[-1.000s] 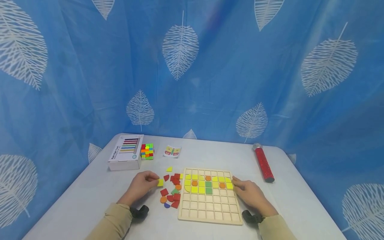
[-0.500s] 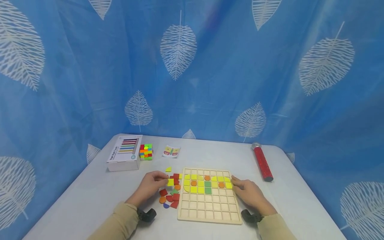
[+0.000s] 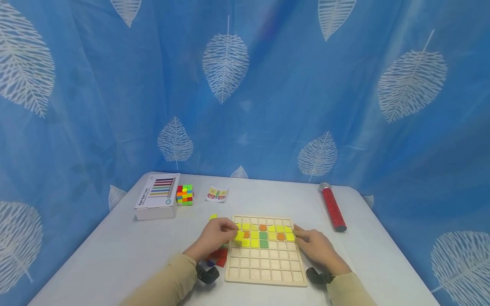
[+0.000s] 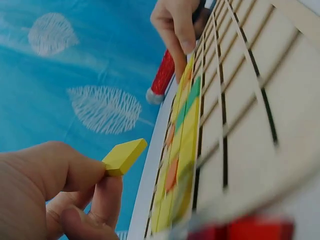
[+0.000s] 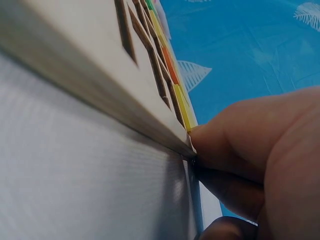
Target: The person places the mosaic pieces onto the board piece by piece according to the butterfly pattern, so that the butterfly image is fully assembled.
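Observation:
My left hand (image 3: 214, 236) pinches a yellow square tile (image 4: 124, 157) between thumb and fingers, over the upper left part of the wooden grid board (image 3: 266, 274). In the left wrist view the tile is raised above the board, tilted. Yellow pieces, orange discs (image 3: 280, 236) and green squares (image 3: 263, 244) fill part of the board's upper rows. At the board's right edge is my right hand (image 3: 319, 248). Its thumb and a finger grip that edge in the right wrist view. Loose red pieces (image 3: 220, 257) lie left of the board, partly hidden by my left hand.
A white box (image 3: 156, 212) and a multicoloured puzzle cube (image 3: 185, 195) stand at the back left. Beside them lies a small picture card (image 3: 217, 194) with a coloured pattern. A red tube with a silver end (image 3: 333, 208) lies on the right. A blue leaf-patterned curtain (image 3: 268, 106) surrounds the table.
My left hand has carried the yellow tile rightward from beside the loose pieces to over the board's left side. The right hand has stayed at the board's right edge.

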{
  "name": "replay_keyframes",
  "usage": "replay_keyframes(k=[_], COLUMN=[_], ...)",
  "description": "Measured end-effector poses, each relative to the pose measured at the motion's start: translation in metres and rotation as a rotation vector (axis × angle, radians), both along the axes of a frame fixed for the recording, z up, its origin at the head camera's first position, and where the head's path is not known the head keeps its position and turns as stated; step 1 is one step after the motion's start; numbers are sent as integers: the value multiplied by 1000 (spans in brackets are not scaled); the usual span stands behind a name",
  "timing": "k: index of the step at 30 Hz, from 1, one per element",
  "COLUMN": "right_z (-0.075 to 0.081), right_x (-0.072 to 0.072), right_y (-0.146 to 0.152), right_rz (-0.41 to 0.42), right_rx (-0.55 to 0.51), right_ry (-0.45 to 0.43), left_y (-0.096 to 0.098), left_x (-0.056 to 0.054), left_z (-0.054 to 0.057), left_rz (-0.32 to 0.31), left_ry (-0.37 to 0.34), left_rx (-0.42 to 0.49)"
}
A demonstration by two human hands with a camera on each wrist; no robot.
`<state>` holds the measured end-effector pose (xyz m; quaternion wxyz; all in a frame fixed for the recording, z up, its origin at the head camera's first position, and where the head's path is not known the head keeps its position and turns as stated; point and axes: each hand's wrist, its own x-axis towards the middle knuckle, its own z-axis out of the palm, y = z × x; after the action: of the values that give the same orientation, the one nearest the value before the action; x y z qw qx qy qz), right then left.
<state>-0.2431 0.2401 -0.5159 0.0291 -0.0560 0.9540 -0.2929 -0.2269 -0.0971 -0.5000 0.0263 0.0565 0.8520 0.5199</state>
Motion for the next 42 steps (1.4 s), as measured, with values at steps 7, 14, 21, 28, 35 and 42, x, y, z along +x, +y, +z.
replay_keyframes(k=[7,14,21,28,35,42], right_z=[-2,-1,1,0,-1,-1], right_x=[-1,-1,1,0,-2,-3], right_y=[0,0,0,1,-1,2], right_rz=[1,5,17,17,10,-1], right_rx=[1,3,0,8,11,13], right_ry=[6,3,-1,2,-10,-34], left_y=[33,65,84,96,97,99], left_x=[-5,-11,-12,-11,-8,-10], left_z=[6,4,0,1,0,3], left_rz=[-87,-134,-134,-147,-156,-176], left_ry=[30,28,44,124,171,213], left_rx=[-31,-62,-145,-288,-390,-446])
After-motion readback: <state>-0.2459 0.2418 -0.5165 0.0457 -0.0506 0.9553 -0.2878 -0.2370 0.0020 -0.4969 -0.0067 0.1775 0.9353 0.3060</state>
